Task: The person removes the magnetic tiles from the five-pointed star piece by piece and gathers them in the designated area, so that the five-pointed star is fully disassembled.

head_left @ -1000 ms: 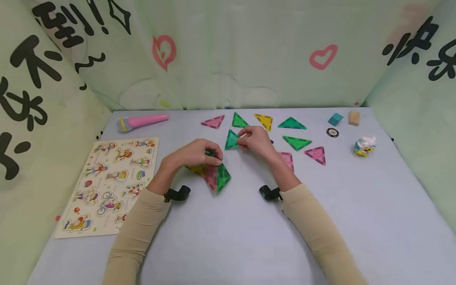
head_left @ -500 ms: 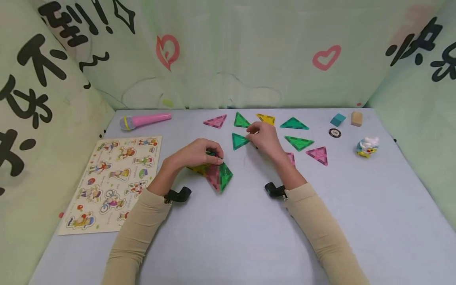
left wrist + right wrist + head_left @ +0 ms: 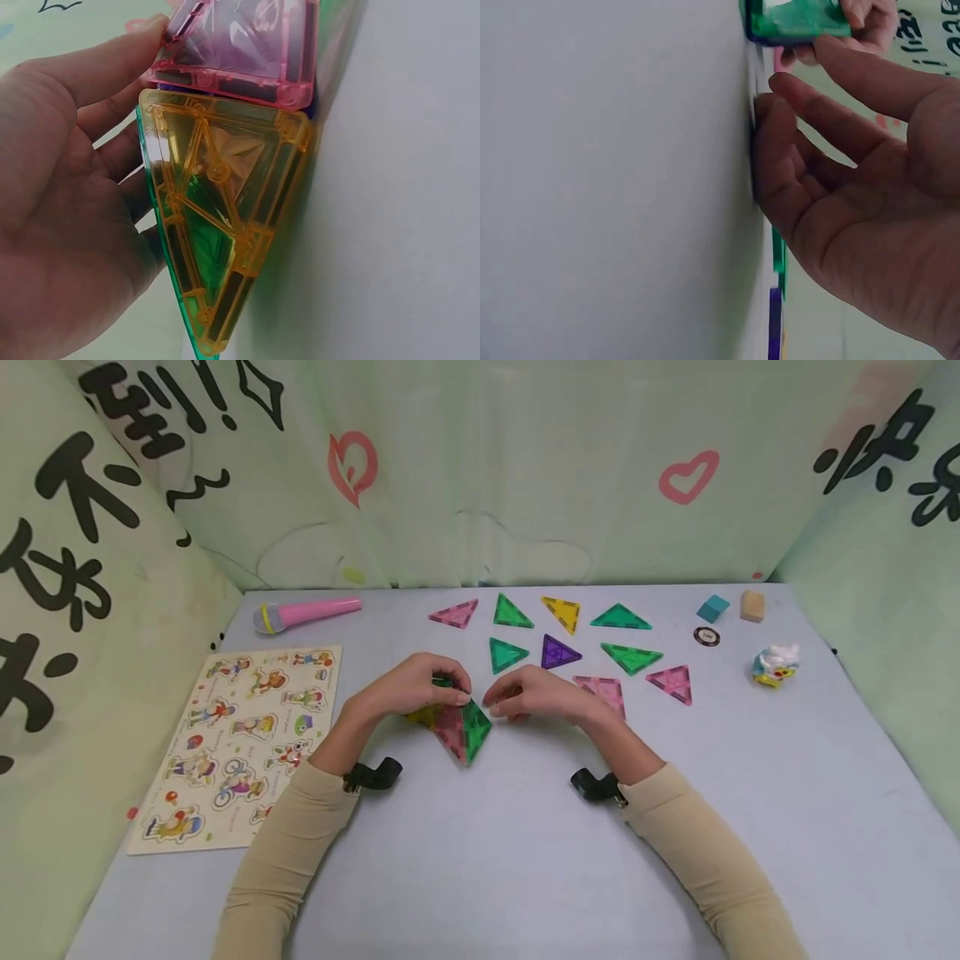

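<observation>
In the head view my left hand [image 3: 412, 682] grips the top of a small structure of translucent magnetic tiles standing on the table. A pink tile [image 3: 452, 731], a green tile [image 3: 477, 730] and a yellow tile [image 3: 225, 172] make up its visible sides; part of it is hidden by the hand. Just right of it is my right hand [image 3: 536, 693], fingers loosely bent with nothing between them, thumb and fingertips close to the green side. Behind that hand lie a purple triangle tile [image 3: 558, 652], a teal one [image 3: 507, 654] and a pink square-looking tile [image 3: 606, 692], partly covered by the wrist.
More triangle tiles, such as a yellow one [image 3: 564, 612], lie toward the back. A picture board [image 3: 255, 727] and a pink toy microphone [image 3: 315, 611] are at left. At right stand a small figurine [image 3: 776, 666], a teal block [image 3: 712, 607], a wooden block [image 3: 752, 606] and a round chip [image 3: 707, 636].
My right hand has come from the loose tiles at the back toward the structure, uncovering the purple and yellow tiles. My left hand keeps its grip in nearly the same place.
</observation>
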Motion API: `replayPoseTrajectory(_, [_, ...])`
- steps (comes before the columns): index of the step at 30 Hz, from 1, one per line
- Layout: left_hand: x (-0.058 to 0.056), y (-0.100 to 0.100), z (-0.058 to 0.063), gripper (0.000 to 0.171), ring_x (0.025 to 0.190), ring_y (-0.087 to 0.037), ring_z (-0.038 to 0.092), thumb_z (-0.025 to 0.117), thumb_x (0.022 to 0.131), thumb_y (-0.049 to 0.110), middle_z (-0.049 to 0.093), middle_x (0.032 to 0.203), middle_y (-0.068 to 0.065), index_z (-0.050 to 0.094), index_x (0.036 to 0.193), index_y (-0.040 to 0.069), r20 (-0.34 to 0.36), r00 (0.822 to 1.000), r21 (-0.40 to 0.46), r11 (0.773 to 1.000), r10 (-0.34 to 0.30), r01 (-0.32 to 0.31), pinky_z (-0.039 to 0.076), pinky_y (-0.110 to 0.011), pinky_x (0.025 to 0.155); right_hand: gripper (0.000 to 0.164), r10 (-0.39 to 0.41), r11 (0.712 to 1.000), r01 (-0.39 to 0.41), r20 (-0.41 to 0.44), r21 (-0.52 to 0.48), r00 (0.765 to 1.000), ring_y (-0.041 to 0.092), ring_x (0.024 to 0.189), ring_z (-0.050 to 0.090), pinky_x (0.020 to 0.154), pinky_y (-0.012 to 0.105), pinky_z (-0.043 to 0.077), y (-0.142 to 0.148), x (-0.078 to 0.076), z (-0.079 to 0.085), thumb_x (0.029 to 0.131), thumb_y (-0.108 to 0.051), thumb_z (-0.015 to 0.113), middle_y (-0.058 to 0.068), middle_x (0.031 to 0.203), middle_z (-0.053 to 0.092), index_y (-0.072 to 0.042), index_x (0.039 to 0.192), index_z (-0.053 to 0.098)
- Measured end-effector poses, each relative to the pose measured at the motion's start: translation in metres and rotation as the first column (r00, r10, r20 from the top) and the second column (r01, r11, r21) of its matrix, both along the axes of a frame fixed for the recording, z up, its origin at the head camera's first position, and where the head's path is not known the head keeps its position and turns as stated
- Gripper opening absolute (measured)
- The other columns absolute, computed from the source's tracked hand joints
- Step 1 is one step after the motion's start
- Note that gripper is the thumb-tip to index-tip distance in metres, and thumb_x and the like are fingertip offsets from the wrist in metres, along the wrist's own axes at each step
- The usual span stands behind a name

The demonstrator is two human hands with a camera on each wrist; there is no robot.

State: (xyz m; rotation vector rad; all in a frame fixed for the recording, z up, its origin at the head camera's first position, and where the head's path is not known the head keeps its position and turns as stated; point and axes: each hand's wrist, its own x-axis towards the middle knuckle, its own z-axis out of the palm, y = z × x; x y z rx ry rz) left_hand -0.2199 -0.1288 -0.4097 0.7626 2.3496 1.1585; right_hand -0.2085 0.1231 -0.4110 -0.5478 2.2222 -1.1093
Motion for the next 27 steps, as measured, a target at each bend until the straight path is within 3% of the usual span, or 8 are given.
replayPoseTrajectory(10, [0.0,0.001,-0.005,0.007,0.095,-0.017,0.057,0.073,0.092,0.024,0.07,0.094,0.001,0.072,0.096,0.018,-0.015,1.0,0.04,0.999,0.023,-0.023,0.047,-0.034,0.089,0.011,-0.002,0.995,0.012,-0.096,0.102,0.995,0.015,0.075,0.051,0.067,0.027,0.042,-0.017,0.01,-0.001,0.089,-0.024,0.073,-0.001,0.082,0.067,-0.014,0.09,0.074])
replayPoseTrajectory(16, [0.0,0.001,-0.005,0.008,0.094,-0.018,0.057,0.073,0.092,0.025,0.069,0.094,0.001,0.072,0.095,0.018,-0.034,0.999,0.032,0.999,0.03,-0.029,0.048,-0.034,0.088,0.012,-0.025,0.993,0.034,-0.087,0.111,0.996,0.014,0.07,0.047,0.062,0.027,0.037,-0.019,0.011,-0.001,0.09,-0.023,0.072,-0.002,0.076,0.063,-0.012,0.086,0.074])
replayPoseTrajectory(27, [0.001,0.001,-0.007,0.009,0.094,-0.018,0.057,0.072,0.092,0.026,0.069,0.094,0.0,0.071,0.096,0.017,-0.03,0.998,0.025,0.998,0.058,-0.057,0.048,-0.033,0.087,0.01,0.009,0.984,0.013,-0.125,0.177,0.992,0.017,0.075,0.049,0.066,0.028,0.041,-0.021,0.016,0.003,0.083,-0.012,0.077,0.001,0.078,0.058,-0.008,0.088,0.07])
